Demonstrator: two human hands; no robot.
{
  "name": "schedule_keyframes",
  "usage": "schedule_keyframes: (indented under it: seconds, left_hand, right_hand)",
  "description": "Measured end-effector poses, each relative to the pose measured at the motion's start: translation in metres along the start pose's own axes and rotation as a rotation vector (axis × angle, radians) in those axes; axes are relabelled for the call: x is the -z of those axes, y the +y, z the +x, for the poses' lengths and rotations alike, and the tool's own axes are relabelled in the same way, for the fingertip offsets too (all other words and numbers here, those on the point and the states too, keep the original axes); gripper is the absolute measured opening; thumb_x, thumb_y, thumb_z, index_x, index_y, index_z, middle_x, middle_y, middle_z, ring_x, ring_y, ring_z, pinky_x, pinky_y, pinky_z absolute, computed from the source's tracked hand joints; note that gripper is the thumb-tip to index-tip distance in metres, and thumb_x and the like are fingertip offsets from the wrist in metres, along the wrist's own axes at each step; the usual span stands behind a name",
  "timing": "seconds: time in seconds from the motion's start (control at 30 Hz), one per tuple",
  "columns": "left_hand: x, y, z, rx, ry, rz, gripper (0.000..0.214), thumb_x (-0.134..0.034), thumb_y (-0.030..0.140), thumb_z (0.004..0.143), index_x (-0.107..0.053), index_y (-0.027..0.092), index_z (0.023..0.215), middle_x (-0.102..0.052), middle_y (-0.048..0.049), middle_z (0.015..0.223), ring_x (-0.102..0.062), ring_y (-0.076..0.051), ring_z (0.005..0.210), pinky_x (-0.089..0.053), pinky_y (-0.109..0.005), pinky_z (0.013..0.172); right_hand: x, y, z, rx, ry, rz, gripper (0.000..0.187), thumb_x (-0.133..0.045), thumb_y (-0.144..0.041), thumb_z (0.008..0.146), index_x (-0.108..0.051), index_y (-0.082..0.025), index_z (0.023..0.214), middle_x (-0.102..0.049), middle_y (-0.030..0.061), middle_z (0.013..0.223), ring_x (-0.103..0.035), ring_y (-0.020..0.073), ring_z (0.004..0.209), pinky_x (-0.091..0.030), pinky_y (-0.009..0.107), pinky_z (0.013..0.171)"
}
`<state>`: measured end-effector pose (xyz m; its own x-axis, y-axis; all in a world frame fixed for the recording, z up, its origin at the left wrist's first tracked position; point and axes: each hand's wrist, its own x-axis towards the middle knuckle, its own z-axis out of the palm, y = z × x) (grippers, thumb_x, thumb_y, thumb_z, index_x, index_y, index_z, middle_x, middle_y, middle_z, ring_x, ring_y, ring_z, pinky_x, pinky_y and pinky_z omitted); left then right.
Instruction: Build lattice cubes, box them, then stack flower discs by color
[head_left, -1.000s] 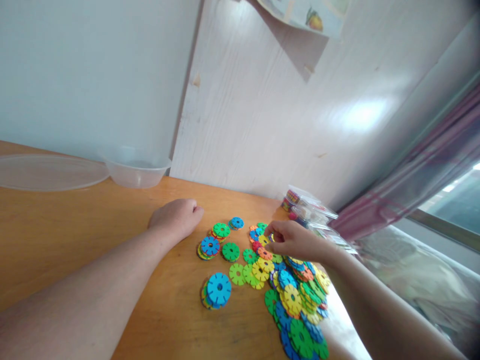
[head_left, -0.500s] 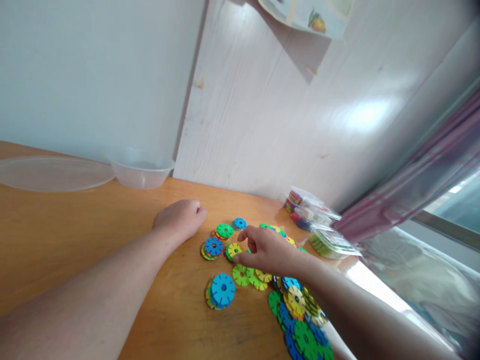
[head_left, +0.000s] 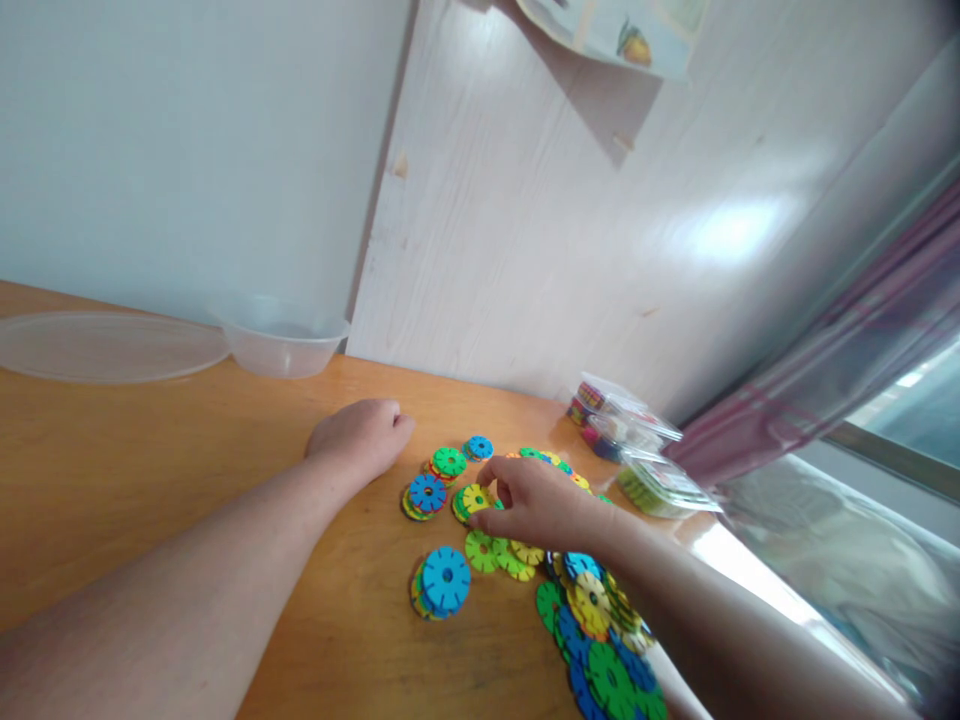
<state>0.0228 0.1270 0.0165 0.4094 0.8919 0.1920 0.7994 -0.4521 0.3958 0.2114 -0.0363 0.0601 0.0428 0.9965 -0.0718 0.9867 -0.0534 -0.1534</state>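
Observation:
My left hand [head_left: 361, 436] rests on the table as a closed fist, with nothing showing in it. Just right of it stand short stacks of notched plastic discs: one topped by a green disc [head_left: 449, 462], one by a dark blue disc [head_left: 427, 493] and a small one by a blue disc [head_left: 478, 447]. Thumb and index finger of my right hand [head_left: 536, 500] pinch the edges of a yellow notched disc [head_left: 475, 499], which lies askew on its stack. Nearer me is a stack with a light blue disc [head_left: 447, 576] on top.
Loose discs [head_left: 611, 675] in several colours lie heaped under and beside my right forearm. Clear plastic boxes [head_left: 664, 485] stand at the back right. A translucent bowl [head_left: 285, 345] and a round lid [head_left: 112, 348] are by the wall on the wooden table [head_left: 165, 440].
The yellow disc has slid slightly right on its stack, and my right thumb and finger have closed in on it. My left hand has stayed where it was.

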Motion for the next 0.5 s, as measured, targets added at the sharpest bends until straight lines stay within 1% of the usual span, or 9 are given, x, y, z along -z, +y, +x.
schedule_keyframes:
  seconds: [0.2,0.33,0.37,0.5]
  left_hand:
    - [0.000,0.000,0.000,-0.008,0.007,0.008,0.043,-0.034,0.046,0.087,-0.070,0.023,0.088,-0.073,-0.0118,0.096,-0.066,-0.028,0.082,-0.037,-0.032,0.058]
    - [-0.002,-0.001,0.001,-0.006,0.003,0.001,0.044,-0.033,0.046,0.088,-0.070,0.023,0.088,-0.073,-0.0117,0.095,-0.065,-0.028,0.081,-0.037,-0.032,0.058]
    - [-0.002,-0.001,0.001,-0.009,0.002,0.000,0.044,-0.032,0.046,0.088,-0.070,0.024,0.087,-0.073,-0.0118,0.094,-0.065,-0.028,0.081,-0.037,-0.032,0.058]
    - [-0.003,-0.002,0.002,-0.003,0.005,-0.003,0.043,-0.033,0.046,0.088,-0.070,0.024,0.086,-0.073,-0.0121,0.093,-0.065,-0.029,0.081,-0.038,-0.033,0.057]
  right_hand:
    - [0.003,-0.002,-0.001,-0.032,0.022,0.019,0.049,-0.068,-0.061,0.076,-0.068,-0.025,0.109,-0.065,-0.0020,0.073,-0.055,0.0130,0.063,-0.027,0.025,0.053]
    - [0.004,-0.004,0.000,-0.044,-0.014,0.046,0.056,-0.068,-0.064,0.075,-0.067,-0.024,0.115,-0.064,-0.0016,0.070,-0.055,0.0133,0.062,-0.028,0.025,0.054]
    - [0.006,-0.003,-0.001,-0.040,-0.011,0.058,0.054,-0.068,-0.061,0.077,-0.067,-0.024,0.116,-0.064,-0.0015,0.070,-0.055,0.0132,0.061,-0.029,0.025,0.054]
    - [0.024,0.011,-0.010,-0.001,0.052,0.092,0.034,-0.064,-0.040,0.084,-0.067,-0.022,0.112,-0.064,0.0005,0.077,-0.054,0.0124,0.064,-0.033,0.024,0.057]
